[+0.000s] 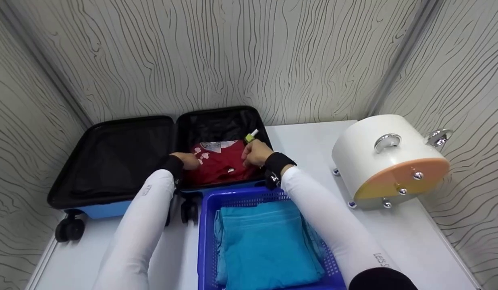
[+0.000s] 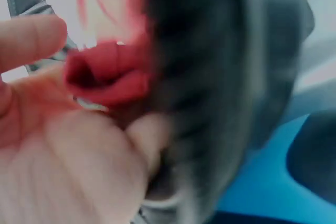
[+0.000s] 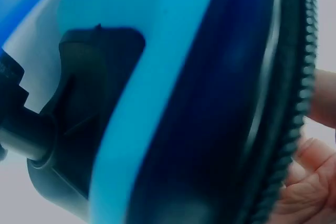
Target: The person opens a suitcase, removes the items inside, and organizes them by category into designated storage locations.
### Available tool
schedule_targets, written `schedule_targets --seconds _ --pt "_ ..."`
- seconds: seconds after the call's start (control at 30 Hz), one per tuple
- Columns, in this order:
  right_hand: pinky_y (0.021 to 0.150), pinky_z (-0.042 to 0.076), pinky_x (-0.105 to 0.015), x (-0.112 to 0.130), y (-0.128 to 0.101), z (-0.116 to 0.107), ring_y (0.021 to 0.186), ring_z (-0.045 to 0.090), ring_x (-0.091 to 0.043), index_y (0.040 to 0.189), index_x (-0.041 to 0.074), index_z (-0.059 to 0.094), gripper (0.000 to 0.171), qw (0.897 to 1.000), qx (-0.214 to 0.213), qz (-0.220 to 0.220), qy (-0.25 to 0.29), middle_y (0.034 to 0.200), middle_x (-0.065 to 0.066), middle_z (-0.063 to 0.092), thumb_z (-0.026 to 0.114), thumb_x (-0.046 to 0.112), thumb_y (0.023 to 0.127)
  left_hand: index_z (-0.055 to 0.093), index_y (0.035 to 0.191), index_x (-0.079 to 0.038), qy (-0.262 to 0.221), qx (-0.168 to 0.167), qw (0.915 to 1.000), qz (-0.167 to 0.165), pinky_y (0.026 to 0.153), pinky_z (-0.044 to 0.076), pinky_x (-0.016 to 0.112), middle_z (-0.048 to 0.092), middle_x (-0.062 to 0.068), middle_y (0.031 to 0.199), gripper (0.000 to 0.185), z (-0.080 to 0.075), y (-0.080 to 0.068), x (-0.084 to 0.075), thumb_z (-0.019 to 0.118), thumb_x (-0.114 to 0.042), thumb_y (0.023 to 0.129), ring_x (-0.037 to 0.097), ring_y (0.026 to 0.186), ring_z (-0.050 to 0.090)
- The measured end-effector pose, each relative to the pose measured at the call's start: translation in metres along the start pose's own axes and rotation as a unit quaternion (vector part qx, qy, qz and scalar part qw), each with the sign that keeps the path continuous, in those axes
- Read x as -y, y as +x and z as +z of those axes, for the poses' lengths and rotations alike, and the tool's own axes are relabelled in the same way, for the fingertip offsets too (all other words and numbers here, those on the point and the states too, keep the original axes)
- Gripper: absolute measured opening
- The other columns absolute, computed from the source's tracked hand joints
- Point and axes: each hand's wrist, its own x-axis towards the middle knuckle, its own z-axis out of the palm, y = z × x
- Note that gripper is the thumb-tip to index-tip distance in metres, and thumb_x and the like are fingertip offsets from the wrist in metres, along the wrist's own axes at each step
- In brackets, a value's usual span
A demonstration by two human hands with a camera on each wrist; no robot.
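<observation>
- Desk [image 1: 305, 137]: white, cut off by the frame at 6 o'clock, much of it covered by sleeves and basket.
- Suitcase [image 1: 112, 161]: lying open toward 10 o'clock, black lining, blue shell; near rim hidden behind the forearms, only blurred shell [image 3: 173, 77] and zipper teeth filling the right wrist view.
- White drum-shaped case [image 1: 378, 157]: resting at 3 o'clock, well apart from the hands; peach end face turned to the camera, far end out of sight.
- Blue basket [image 1: 208, 225]: at 6 o'clock, just beside the suitcase, lower edge cut off; right wall covered by a sleeve.
- Teal folded cloth [image 1: 265, 245]: lying in the basket, bottom edge cut off.
- Red garment [image 1: 220, 163]: lying in the right half of the suitcase, between both hands; print at its top too small to read.
- Left hand [image 1: 188, 160]: at the garment's 9 o'clock edge, fingers [image 2: 31, 40] curled round a fold of red cloth [image 2: 105, 77]; badly blurred close up.
- Right hand [image 1: 255, 153]: at the garment's 3 o'clock edge, fingers bent down onto the cloth; actual grip cannot be told, only a sliver of palm [image 3: 310, 182] seen close up.
- Small yellow-green and white thing [image 1: 251, 136]: just above the right hand at 12 o'clock; too small to identify, held or not cannot be told.
</observation>
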Motion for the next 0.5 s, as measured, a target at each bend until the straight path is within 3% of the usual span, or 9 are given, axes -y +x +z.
schedule_targets --seconds 0.07,0.17,0.27,0.33,0.37,0.4,0.43,0.5 --pt "0.074 0.049 -0.024 0.000 0.001 0.001 0.089 0.063 -0.018 0.098 0.002 0.081 0.015 1.000 0.006 -0.003 -0.003 0.106 -0.014 0.082 0.086 0.005 0.084 0.075 0.098 -0.007 0.000 0.019 0.9997 -0.014 0.096 0.058 0.039 0.078 0.017 0.102 0.038 -0.004 -0.006 -0.009 0.042 -0.025 0.104 0.026 0.098 0.073" --pt "0.071 0.046 -0.021 -0.001 0.002 0.001 0.086 0.063 -0.016 0.098 0.003 0.081 0.015 1.000 0.017 -0.008 -0.013 0.103 -0.012 0.083 0.087 0.005 0.084 0.075 0.111 0.000 -0.002 0.041 0.9983 -0.040 0.101 0.057 0.040 0.077 0.024 0.114 0.047 -0.027 -0.034 -0.040 0.036 -0.026 0.105 0.029 0.109 0.073" --pt "0.076 0.047 -0.022 -0.001 0.002 0.002 0.089 0.064 -0.017 0.100 0.003 0.082 0.016 0.999 0.027 -0.010 -0.028 0.104 -0.011 0.083 0.087 0.007 0.085 0.073 0.097 0.000 -0.012 0.034 0.9975 -0.060 0.094 0.060 0.038 0.076 0.023 0.108 0.043 -0.055 -0.067 -0.075 0.037 -0.022 0.102 0.026 0.098 0.072" --pt "0.081 0.050 -0.025 -0.001 0.002 0.001 0.094 0.066 -0.018 0.101 0.004 0.082 0.017 0.999 0.030 -0.010 -0.037 0.106 -0.010 0.083 0.087 0.008 0.086 0.070 0.084 -0.002 -0.068 -0.005 0.9926 -0.100 0.087 0.060 0.035 0.075 0.021 0.099 0.033 -0.073 -0.090 -0.097 0.046 -0.021 0.096 0.023 0.087 0.067" --pt "0.084 0.051 -0.026 -0.002 0.002 0.001 0.096 0.067 -0.020 0.102 0.003 0.083 0.017 0.999 0.031 -0.009 -0.039 0.107 -0.011 0.083 0.087 0.008 0.086 0.069 0.080 -0.004 -0.120 -0.024 0.9837 -0.132 0.084 0.060 0.034 0.075 0.020 0.096 0.027 -0.083 -0.101 -0.108 0.053 -0.019 0.095 0.021 0.082 0.066" --pt "0.087 0.053 -0.028 -0.002 0.002 0.000 0.099 0.068 -0.021 0.103 0.003 0.083 0.018 0.999 0.031 -0.009 -0.040 0.107 -0.011 0.083 0.087 0.009 0.087 0.068 0.077 -0.003 -0.179 -0.056 0.9686 -0.163 0.079 0.061 0.033 0.074 0.019 0.091 0.021 -0.091 -0.112 -0.119 0.058 -0.015 0.091 0.019 0.075 0.066" --pt "0.090 0.054 -0.030 -0.002 0.001 0.000 0.101 0.069 -0.022 0.104 0.002 0.083 0.018 0.999 0.032 -0.009 -0.042 0.108 -0.011 0.083 0.087 0.009 0.087 0.071 0.077 -0.002 -0.245 -0.091 0.9455 -0.194 0.074 0.062 0.031 0.074 0.016 0.088 0.017 -0.100 -0.122 -0.128 0.064 -0.013 0.089 0.017 0.069 0.065" --pt "0.094 0.056 -0.032 -0.002 0.001 -0.002 0.104 0.070 -0.024 0.105 0.001 0.084 0.019 0.999 0.031 -0.008 -0.043 0.110 -0.013 0.083 0.087 0.009 0.087 0.075 0.079 0.001 -0.354 -0.162 0.8914 -0.232 0.064 0.061 0.026 0.073 0.010 0.080 0.011 -0.114 -0.136 -0.142 0.074 -0.008 0.085 0.011 0.059 0.065"
